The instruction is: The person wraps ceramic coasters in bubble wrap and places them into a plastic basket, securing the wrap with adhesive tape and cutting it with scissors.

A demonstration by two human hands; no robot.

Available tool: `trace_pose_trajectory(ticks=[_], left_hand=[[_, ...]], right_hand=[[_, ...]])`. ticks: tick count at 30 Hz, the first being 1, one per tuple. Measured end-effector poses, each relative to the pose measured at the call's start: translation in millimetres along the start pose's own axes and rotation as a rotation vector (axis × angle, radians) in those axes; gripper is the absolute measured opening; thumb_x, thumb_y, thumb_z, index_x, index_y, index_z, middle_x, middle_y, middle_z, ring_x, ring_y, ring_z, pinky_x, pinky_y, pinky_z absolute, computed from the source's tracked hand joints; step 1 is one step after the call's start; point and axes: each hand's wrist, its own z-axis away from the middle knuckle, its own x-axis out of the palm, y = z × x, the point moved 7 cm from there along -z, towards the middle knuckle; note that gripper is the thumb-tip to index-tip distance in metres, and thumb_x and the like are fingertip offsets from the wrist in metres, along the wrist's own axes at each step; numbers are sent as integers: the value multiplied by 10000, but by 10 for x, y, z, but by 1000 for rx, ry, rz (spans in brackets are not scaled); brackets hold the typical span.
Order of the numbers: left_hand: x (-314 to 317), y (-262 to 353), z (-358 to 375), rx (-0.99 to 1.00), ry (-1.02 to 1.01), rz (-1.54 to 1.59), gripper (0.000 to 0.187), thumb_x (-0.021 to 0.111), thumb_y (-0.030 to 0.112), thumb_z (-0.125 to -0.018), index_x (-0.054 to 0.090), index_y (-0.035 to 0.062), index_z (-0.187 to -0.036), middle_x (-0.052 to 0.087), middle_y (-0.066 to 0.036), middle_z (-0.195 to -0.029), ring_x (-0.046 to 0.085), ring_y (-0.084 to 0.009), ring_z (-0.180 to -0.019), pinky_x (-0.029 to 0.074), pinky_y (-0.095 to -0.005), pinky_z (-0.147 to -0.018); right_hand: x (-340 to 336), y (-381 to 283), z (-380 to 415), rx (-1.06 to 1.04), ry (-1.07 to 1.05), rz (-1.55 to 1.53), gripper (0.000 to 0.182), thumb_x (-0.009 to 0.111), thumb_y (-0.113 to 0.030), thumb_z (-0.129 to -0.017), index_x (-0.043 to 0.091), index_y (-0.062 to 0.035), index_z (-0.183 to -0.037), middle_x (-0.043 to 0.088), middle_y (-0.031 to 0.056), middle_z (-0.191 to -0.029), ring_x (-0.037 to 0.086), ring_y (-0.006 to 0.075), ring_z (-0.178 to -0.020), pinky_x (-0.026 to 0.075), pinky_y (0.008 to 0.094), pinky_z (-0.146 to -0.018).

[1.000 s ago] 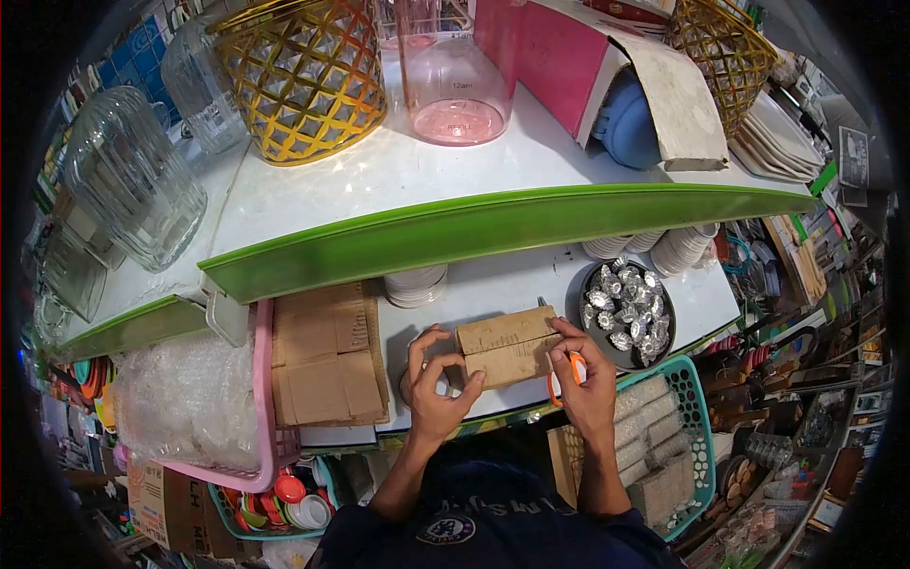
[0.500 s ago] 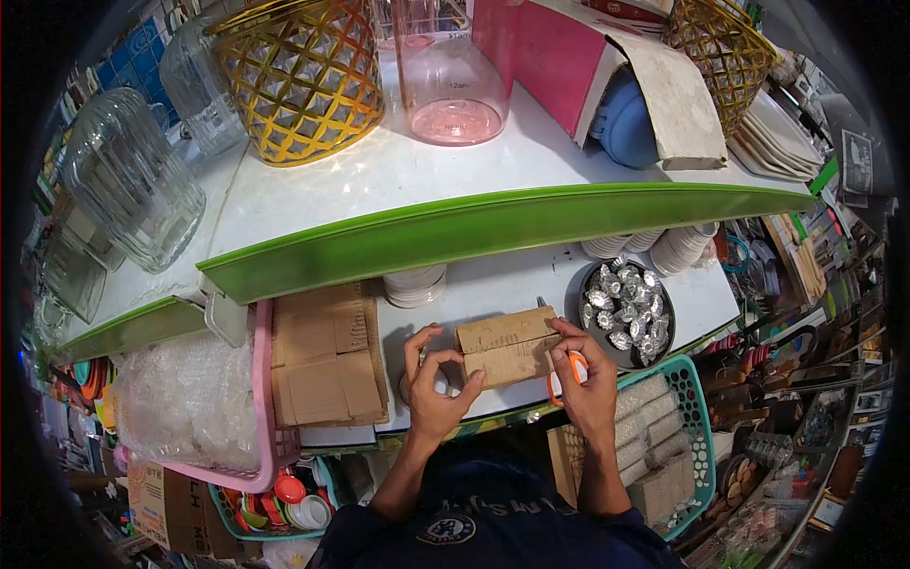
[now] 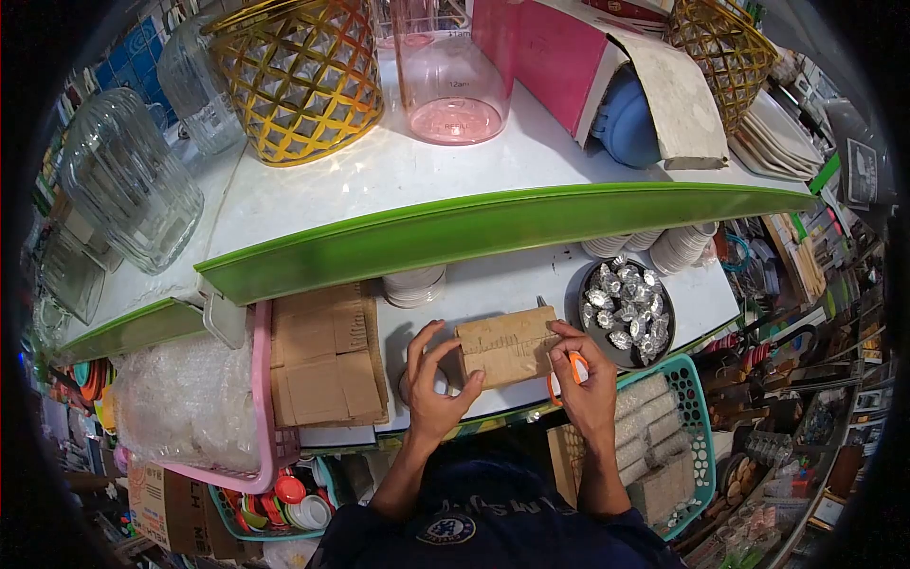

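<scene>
A small brown cardboard box [image 3: 507, 348] stands on the lower white shelf between my two hands. My left hand [image 3: 438, 389] touches its left end, thumb at the lower corner and fingers curved apart. At the right end, my right hand [image 3: 586, 375] grips the box's edge with its fingertips and also holds scissors with orange and white handles [image 3: 569, 376]. Most of the scissors are hidden behind that hand. Behind my left hand is a round item, largely covered. Wavy torn edges run across the face of the box.
Flattened cardboard [image 3: 327, 356] lies left, beside a pink basket [image 3: 265, 398] of bubble wrap. A dark bowl of metal moulds [image 3: 621, 308] sits right, above a teal basket [image 3: 701, 427]. The green-edged upper shelf [image 3: 493, 223] overhangs, carrying glass jars and gold baskets [image 3: 303, 95].
The gap across the box's face has closed, its flaps now meeting along the wavy edges. Both hands have stayed nearly in place.
</scene>
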Motion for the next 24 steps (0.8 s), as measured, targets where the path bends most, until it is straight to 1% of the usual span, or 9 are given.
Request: trace_pose_trajectory(ticks=[3, 5, 8, 12, 14, 15, 18, 20, 24], left_hand=[[22, 23, -4, 143, -55, -89, 396, 809, 168, -666, 671, 51, -1019, 572, -147, -1264, 508, -352, -1238, 407, -476, -1005], [26, 66, 13, 232, -62, -162, 297, 793, 185, -679, 712, 62, -936, 661, -107, -1160, 510, -336, -1248, 364, -498, -1037], [8, 145, 12, 334, -55, -228, 190, 782, 197, -698, 735, 73, -835, 709, -66, -1056, 533, -310, -1231, 344, -507, -1046], [-3, 150, 5, 337, -66, -234, 178, 771, 219, -718, 743, 62, -797, 718, -73, -1039, 545, -332, -1215, 336, -524, -1060], [2, 154, 13, 369, -91, -267, 221, 792, 256, -710, 743, 63, -806, 717, -71, -1048, 548, -331, -1210, 336, -525, -1058], [-5, 145, 9, 368, -91, -266, 221, 792, 256, -710, 743, 63, -806, 717, -71, -1048, 548, -331, -1210, 336, -525, -1058], [-17, 142, 4, 391, -95, -275, 262, 835, 294, -676, 749, 85, -809, 717, -37, -1043, 552, -286, -1206, 353, -494, -1038], [-24, 138, -10, 373, -102, -219, 318, 861, 297, -655, 729, 81, -849, 714, -54, -1042, 578, -287, -1182, 358, -486, -1035], [2, 33, -9, 269, -88, -41, 377, 876, 273, -643, 692, 76, -907, 712, -78, -1037, 610, -294, -1149, 366, -476, -1030]], right_hand=[[-2, -41, -9, 8, 0, 37, 123, 646, -99, -889, 621, 20, -908, 656, 180, -1178, 611, 300, -1141, 429, 377, -995], [-5, -50, -17, 11, 12, 49, 121, 648, -96, -884, 626, 20, -911, 663, 178, -1165, 622, 300, -1124, 427, 376, -1001], [-7, -17, -29, 16, -5, 54, 111, 650, -90, -880, 634, 13, -917, 661, 180, -1173, 626, 311, -1118, 438, 372, -984], [-33, -73, -73, -25, 7, 132, 101, 652, -89, -875, 646, 2, -919, 677, 169, -1118, 651, 318, -1027, 467, 368, -922], [-42, -295, -106, -229, 47, 306, 101, 658, -95, -870, 651, -5, -913, 684, 132, -1010, 652, 312, -899, 482, 360, -844], [-35, -322, -137, -228, 47, 307, 101, 658, -95, -870, 651, -5, -913, 684, 132, -1010, 652, 312, -899, 482, 360, -844], [66, -382, -255, -175, -75, 135, 119, 664, -108, -865, 647, 1, -910, 661, 110, -922, 635, 280, -823, 480, 352, -794], [264, -427, -327, -115, -340, 77, 136, 661, -122, -868, 638, 3, -916, 646, 115, -894, 636, 269, -818, 479, 336, -755], [524, -497, -429, -233, -544, 189, 170, 651, -162, -879, 646, -5, -945, 635, 143, -873, 619, 308, -787, 479, 371, -709]])
